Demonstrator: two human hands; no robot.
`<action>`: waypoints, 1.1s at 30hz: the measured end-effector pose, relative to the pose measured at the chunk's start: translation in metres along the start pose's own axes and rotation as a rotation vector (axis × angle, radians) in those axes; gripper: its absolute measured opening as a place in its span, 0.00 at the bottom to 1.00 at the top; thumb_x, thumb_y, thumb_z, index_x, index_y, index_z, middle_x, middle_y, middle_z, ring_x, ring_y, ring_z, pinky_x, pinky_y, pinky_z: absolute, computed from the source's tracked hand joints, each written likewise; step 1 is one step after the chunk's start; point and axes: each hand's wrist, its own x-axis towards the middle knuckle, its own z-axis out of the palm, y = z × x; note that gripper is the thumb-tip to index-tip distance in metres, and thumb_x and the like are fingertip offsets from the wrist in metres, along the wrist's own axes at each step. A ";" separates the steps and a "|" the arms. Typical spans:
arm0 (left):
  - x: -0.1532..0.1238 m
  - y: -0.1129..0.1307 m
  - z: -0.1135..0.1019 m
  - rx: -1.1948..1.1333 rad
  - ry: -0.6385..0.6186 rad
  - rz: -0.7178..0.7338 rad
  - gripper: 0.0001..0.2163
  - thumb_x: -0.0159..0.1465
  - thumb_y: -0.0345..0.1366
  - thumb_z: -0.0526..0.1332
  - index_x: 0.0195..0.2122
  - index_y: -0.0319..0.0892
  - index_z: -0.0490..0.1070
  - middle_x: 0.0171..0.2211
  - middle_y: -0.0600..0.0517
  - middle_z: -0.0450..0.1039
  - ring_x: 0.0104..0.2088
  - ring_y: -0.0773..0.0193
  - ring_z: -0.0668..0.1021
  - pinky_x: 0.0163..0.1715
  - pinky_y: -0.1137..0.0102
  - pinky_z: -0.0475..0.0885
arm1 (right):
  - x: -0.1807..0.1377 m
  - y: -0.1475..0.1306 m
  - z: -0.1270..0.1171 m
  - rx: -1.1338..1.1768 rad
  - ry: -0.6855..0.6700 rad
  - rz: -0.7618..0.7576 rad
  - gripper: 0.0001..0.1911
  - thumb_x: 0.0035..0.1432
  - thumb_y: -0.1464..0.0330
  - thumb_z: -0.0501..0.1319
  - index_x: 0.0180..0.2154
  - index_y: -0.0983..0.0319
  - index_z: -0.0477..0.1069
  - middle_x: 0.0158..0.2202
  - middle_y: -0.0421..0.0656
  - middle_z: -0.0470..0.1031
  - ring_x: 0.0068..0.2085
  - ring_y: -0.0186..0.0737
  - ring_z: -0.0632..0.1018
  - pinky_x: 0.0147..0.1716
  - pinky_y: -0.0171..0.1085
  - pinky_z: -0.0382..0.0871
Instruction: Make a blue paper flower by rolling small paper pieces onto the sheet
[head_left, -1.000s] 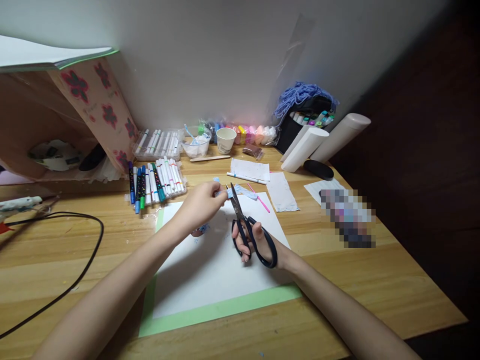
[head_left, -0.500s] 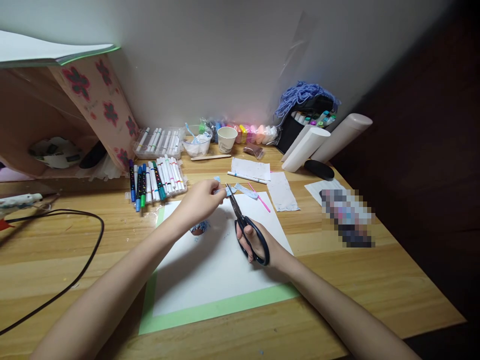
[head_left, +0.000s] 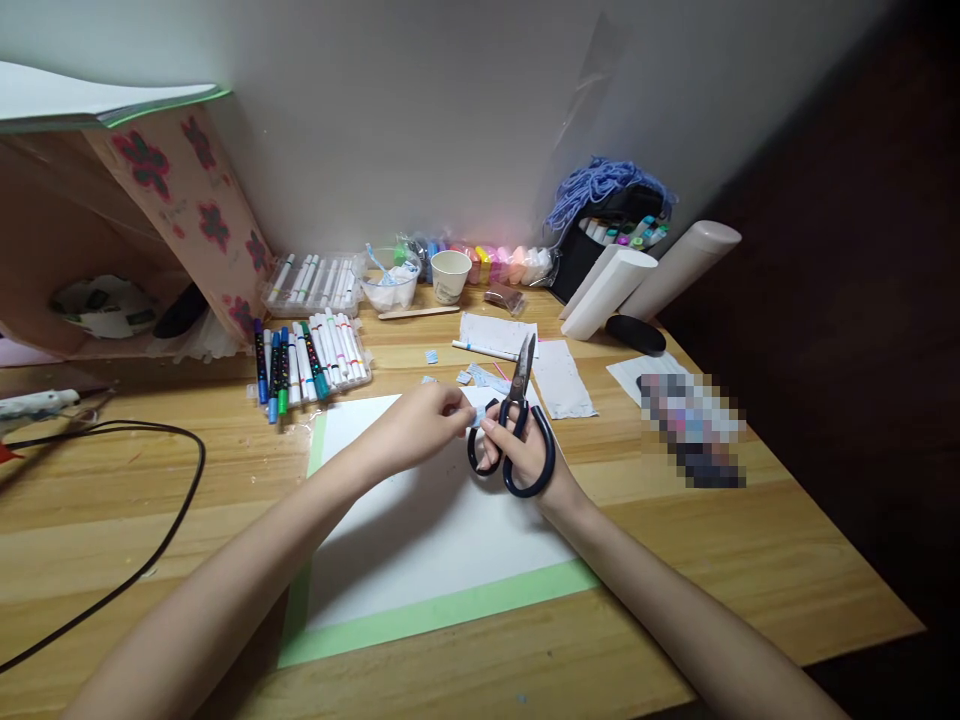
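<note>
My right hand [head_left: 529,450] has its fingers through the handles of dark-handled scissors [head_left: 517,385], whose blades are together and point up and away from me. My left hand [head_left: 431,420] pinches a small light-blue scrap [head_left: 478,415], and my right thumb and fingertips meet that scrap at its other side. Both hands hover above a white sheet with a green border [head_left: 442,595]. Just beyond them lie a blue strip [head_left: 489,378] and a small blue square [head_left: 431,356].
Markers [head_left: 300,365] lie at the left, near a pink flowered box [head_left: 180,220]. At the back stand a paper cup [head_left: 450,277], a plastic bowl [head_left: 390,288] and a black holder with blue yarn [head_left: 611,190]. A black cable [head_left: 199,470] curves along the left.
My right hand has turned the scissors upright, away from the left fingers. The left hand has come right and nearer, so the hands meet at the scrap. A loose blue square shows behind.
</note>
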 end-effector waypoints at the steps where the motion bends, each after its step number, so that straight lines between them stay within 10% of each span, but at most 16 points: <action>1: 0.000 0.000 0.001 0.005 -0.006 0.007 0.14 0.61 0.42 0.52 0.25 0.40 0.70 0.25 0.51 0.74 0.26 0.65 0.72 0.26 0.72 0.60 | 0.001 0.001 -0.001 0.008 0.011 -0.003 0.17 0.52 0.54 0.63 0.31 0.61 0.65 0.14 0.32 0.66 0.17 0.30 0.70 0.22 0.31 0.69; 10: -0.002 -0.001 -0.002 -0.069 0.077 0.023 0.13 0.60 0.44 0.54 0.28 0.40 0.70 0.25 0.51 0.73 0.26 0.65 0.72 0.25 0.72 0.62 | 0.005 -0.010 -0.004 0.086 0.061 0.022 0.22 0.45 0.51 0.66 0.29 0.60 0.61 0.12 0.30 0.64 0.15 0.31 0.70 0.19 0.31 0.67; 20: -0.003 -0.002 -0.022 -0.003 0.355 0.016 0.13 0.61 0.44 0.55 0.26 0.40 0.69 0.26 0.51 0.74 0.28 0.64 0.73 0.28 0.72 0.63 | -0.020 -0.016 0.002 0.055 -0.396 0.261 0.38 0.47 0.34 0.45 0.36 0.62 0.63 0.20 0.37 0.66 0.22 0.36 0.73 0.26 0.38 0.69; 33: -0.003 0.000 -0.016 0.062 0.324 -0.035 0.12 0.60 0.42 0.54 0.24 0.41 0.66 0.23 0.53 0.69 0.26 0.65 0.69 0.25 0.71 0.58 | -0.026 -0.017 0.009 -0.069 -0.390 0.255 0.40 0.40 0.31 0.46 0.32 0.61 0.61 0.17 0.33 0.61 0.18 0.31 0.67 0.21 0.34 0.65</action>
